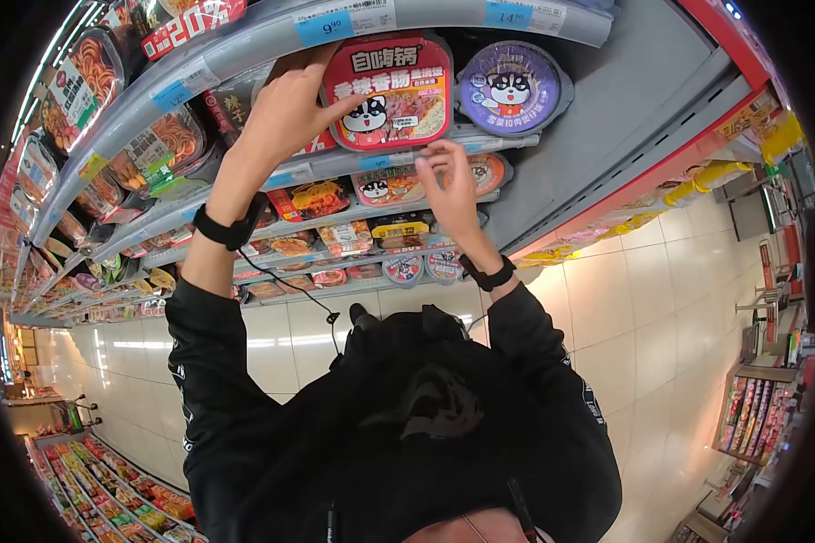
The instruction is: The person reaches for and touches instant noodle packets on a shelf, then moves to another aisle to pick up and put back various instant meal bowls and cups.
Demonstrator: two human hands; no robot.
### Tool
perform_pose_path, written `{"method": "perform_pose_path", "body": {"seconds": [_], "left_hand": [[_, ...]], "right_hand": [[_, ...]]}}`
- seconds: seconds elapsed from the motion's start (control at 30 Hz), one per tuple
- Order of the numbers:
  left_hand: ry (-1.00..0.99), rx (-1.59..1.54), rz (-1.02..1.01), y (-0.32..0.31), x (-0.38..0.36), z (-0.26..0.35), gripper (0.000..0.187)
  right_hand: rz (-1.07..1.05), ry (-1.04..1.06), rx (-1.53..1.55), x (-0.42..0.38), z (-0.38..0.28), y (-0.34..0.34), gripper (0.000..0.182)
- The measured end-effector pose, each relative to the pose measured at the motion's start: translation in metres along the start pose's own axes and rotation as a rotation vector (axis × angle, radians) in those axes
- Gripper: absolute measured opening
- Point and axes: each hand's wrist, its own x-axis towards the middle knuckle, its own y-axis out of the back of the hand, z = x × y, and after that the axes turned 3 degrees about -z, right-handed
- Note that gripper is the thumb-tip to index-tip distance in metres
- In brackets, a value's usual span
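Note:
A red instant rice box (395, 94) with a cartoon dog and a bowl of food on its front stands on the shelf in front of me. My left hand (288, 107) is at its left side, thumb over the front edge and fingers reaching back along the side, partly hidden. Below the box's lower right corner is my right hand (451, 185), its fingers loosely bent and apart with nothing in them. Its fingertips are right by the shelf's front rail (371, 163). To the right of the box sits a round purple instant rice bowl (510, 89).
Overhead runs a shelf edge (453, 20) with price tags, close above my left hand. Lower shelves hold more packaged meals (342, 237). A grey side panel (598, 109) bounds the right. Tiled floor (607, 299) lies below, with snack racks (109, 493) behind on the left.

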Motion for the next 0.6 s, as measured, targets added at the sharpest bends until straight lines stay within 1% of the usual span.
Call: {"method": "perform_pose_path", "body": {"seconds": [0.03, 0.07, 0.1, 0.13, 0.17, 0.23, 0.27, 0.3, 0.33, 0.37, 0.43, 0.47, 0.53, 0.57, 0.6], "left_hand": [[-0.031, 0.042, 0.052, -0.007, 0.003, -0.002, 0.068], [-0.064, 0.085, 0.105, -0.011, 0.005, -0.002, 0.072], [-0.038, 0.084, 0.055, -0.006, 0.005, 0.007, 0.079], [-0.045, 0.082, 0.054, -0.010, 0.006, 0.006, 0.079], [-0.059, 0.066, 0.082, -0.016, 0.006, 0.003, 0.080], [-0.083, 0.052, 0.110, -0.014, 0.008, 0.006, 0.081], [-0.032, 0.036, 0.051, -0.010, 0.008, 0.007, 0.067], [0.021, 0.021, -0.006, -0.006, 0.007, 0.010, 0.059], [0.014, 0.022, -0.004, -0.005, 0.006, 0.012, 0.059], [0.019, 0.029, -0.008, -0.004, 0.005, 0.013, 0.057], [0.023, 0.035, -0.005, -0.004, 0.007, 0.011, 0.056], [0.007, 0.042, 0.007, -0.008, 0.007, 0.007, 0.056], [-0.012, 0.051, 0.017, -0.011, 0.007, 0.004, 0.056], [-0.018, 0.065, 0.031, -0.011, 0.007, 0.005, 0.057], [-0.026, 0.080, 0.045, -0.012, 0.007, 0.005, 0.057]], "right_hand": [[0.009, -0.043, 0.100, 0.004, 0.001, -0.002, 0.026], [0.009, -0.044, 0.095, 0.007, 0.002, -0.002, 0.026], [0.002, -0.108, 0.109, 0.010, 0.001, -0.001, 0.027], [-0.002, -0.171, 0.125, 0.012, 0.000, 0.000, 0.027], [0.006, -0.170, 0.123, 0.014, 0.001, 0.002, 0.027], [-0.089, -0.230, 0.035, 0.018, 0.000, 0.008, 0.024], [-0.081, -0.227, 0.035, 0.018, -0.002, 0.014, 0.024], [-0.028, -0.269, -0.039, 0.018, -0.007, 0.021, 0.028], [0.024, -0.311, -0.114, 0.019, -0.010, 0.029, 0.032], [0.029, -0.307, -0.115, 0.019, -0.008, 0.036, 0.032], [0.526, 0.012, -0.222, 0.023, -0.005, 0.049, 0.048], [0.527, 0.016, -0.224, 0.026, -0.004, 0.057, 0.048], [0.581, 0.185, -0.573, 0.033, -0.010, 0.069, 0.067], [0.539, 0.167, -0.650, 0.036, -0.011, 0.073, 0.076], [0.544, 0.165, -0.651, 0.039, -0.008, 0.074, 0.076]]}}
